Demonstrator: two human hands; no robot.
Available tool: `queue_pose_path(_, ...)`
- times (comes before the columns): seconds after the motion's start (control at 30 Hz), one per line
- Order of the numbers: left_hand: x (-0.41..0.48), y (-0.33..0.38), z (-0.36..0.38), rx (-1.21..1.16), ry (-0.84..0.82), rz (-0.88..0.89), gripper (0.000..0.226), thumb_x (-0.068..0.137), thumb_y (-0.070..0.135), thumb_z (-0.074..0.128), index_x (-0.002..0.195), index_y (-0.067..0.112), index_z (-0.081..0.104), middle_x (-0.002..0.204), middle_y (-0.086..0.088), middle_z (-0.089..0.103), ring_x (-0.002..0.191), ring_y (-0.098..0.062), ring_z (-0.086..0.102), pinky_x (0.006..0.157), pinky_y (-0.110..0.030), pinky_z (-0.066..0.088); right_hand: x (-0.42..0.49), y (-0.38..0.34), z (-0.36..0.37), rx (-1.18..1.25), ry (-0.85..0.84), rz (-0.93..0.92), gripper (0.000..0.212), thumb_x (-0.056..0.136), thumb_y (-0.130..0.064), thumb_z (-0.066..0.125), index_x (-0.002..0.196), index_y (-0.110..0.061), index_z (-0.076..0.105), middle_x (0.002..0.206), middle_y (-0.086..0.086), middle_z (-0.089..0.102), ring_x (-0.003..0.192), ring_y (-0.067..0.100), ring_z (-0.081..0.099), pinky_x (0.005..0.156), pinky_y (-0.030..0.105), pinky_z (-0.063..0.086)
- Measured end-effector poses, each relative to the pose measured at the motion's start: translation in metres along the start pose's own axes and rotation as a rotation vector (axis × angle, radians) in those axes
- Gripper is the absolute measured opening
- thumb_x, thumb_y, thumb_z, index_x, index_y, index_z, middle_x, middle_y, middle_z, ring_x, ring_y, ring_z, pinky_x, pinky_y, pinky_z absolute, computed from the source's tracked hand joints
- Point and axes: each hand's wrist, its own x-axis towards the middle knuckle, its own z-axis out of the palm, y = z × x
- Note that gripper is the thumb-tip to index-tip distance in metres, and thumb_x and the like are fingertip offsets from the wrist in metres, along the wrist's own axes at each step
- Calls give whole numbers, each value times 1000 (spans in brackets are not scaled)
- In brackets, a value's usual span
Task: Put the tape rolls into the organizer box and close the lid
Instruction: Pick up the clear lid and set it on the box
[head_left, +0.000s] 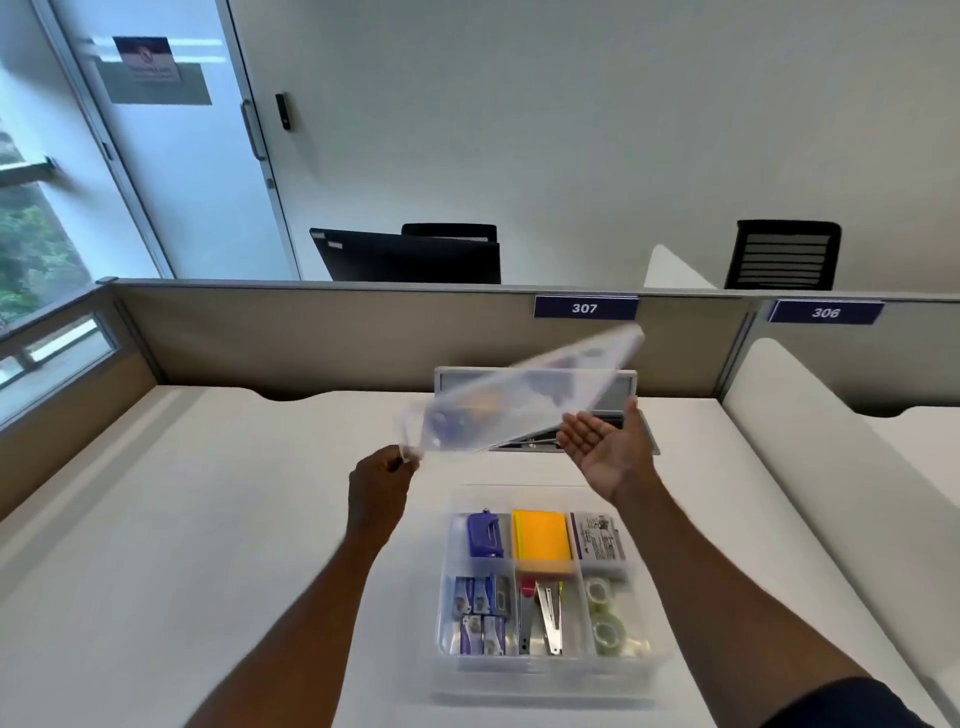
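Note:
A clear organizer box stands open on the white desk in front of me. Two clear tape rolls lie in its near right compartment. The clear lid hangs tilted in the air above and behind the box, blurred. My left hand pinches the lid's lower left corner. My right hand is palm up with fingers spread, under the lid's right edge; whether it touches the lid I cannot tell.
The box also holds a blue hole punch, orange sticky notes, a staple pack, small blue boxes and metal staple removers. A cable hatch sits open at the desk's back. Beige partitions enclose the desk.

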Motion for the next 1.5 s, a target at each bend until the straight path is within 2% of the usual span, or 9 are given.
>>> queue_pose_path(0.13,-4,-1,-6,60,35,55,22,82,-1,61,89,14,76,93,-2,75,87,-14,67,84,-27,51,0,-31,-22,87,-41,30,81,80,-72,44,118,-1,49,114,24,58,107,37,59,96,47,47)
queue_pose_path(0.3,-8,-8,-15,84,41,74,25,87,0,58,105,9,73,118,-1,66,110,-15,59,100,-26,42,-11,-40,-51,-129,-17,125,31,89,-16,55,119,-6,55,84,11,76,72,22,74,63,31,62)
queue_pose_path(0.37,-11,-9,-15,100,42,81,24,87,3,61,106,12,73,121,-6,67,108,-12,59,99,-26,42,-15,-39,-56,-185,-22,151,39,77,-5,61,116,-7,56,89,11,77,72,21,74,62,30,61)
queue_pose_path(0.6,-17,0,0,51,75,137,14,85,6,66,89,15,76,93,3,73,85,3,64,76,4,40,-14,-27,-70,-298,112,190,27,98,-12,39,117,-2,54,95,19,70,81,30,69,63,36,62)
queue_pose_path(0.8,-12,7,13,16,43,158,15,86,3,63,93,9,75,105,0,70,101,-19,66,91,-16,44,-14,-36,-80,-105,-26,89,42,102,-15,26,102,-7,67,92,15,72,77,26,73,66,34,61)
queue_pose_path(0.97,-10,-3,16,146,-39,126,23,88,14,65,110,11,71,123,-13,66,113,-26,62,97,-27,42,-13,-38,-96,-88,-34,126,45,99,-21,39,82,-6,77,90,13,77,81,24,75,68,30,62)
queue_pose_path(1.17,-13,-17,22,0,-193,-142,37,92,13,60,128,9,57,128,-10,62,112,-19,61,87,-18,46,-19,-32,-116,-516,114,52,19,85,-7,62,103,-12,65,83,7,77,66,22,72,58,25,58)
queue_pose_path(1.33,-23,-15,42,71,-267,-196,48,94,18,54,139,8,43,144,-9,48,130,-23,48,106,-34,37,-24,-10,-116,-1125,315,-122,18,91,-21,53,94,-8,66,62,14,64,41,21,55,44,25,45)
queue_pose_path(1.5,-35,-17,63,194,-292,-207,49,91,1,52,139,5,41,144,-14,47,132,-30,47,107,-39,38,-33,12,-114,-1644,523,-176,15,85,-16,47,77,-6,56,89,19,67,83,38,66,66,32,48)
